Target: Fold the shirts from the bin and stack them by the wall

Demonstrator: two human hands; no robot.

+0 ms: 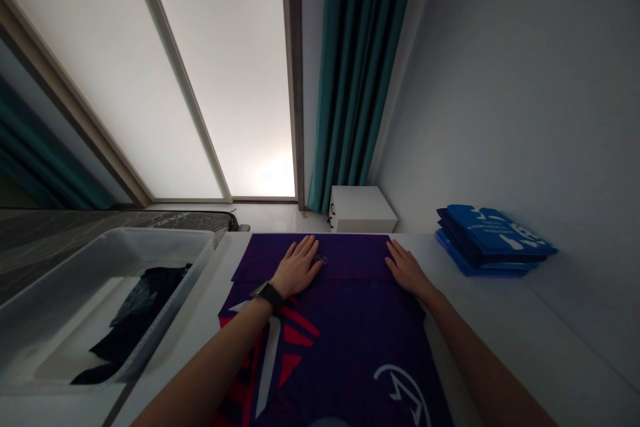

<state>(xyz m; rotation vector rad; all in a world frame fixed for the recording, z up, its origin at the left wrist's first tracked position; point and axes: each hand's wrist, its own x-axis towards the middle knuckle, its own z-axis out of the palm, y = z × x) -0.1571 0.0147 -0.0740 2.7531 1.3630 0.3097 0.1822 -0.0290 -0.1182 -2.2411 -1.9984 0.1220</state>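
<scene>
A dark purple garment [350, 327] with red and white shapes lies spread on the white table [500, 340], its far part folded over in a straight band. On the left part of that band rests my left hand [296, 268], palm down with the fingers apart; a dark watch is on the wrist. My right hand [406, 268] lies at the band's right end, fingers spread, partly on the cloth edge. Neither hand grips anything.
Folded blue garments [495, 237] are stacked at the right, by the wall. At the left, a translucent bin [200, 247] holds dark cloth [135, 320]. Beyond the table stand a small white cabinet [360, 210], a teal curtain [360, 80] and frosted panels [235, 67].
</scene>
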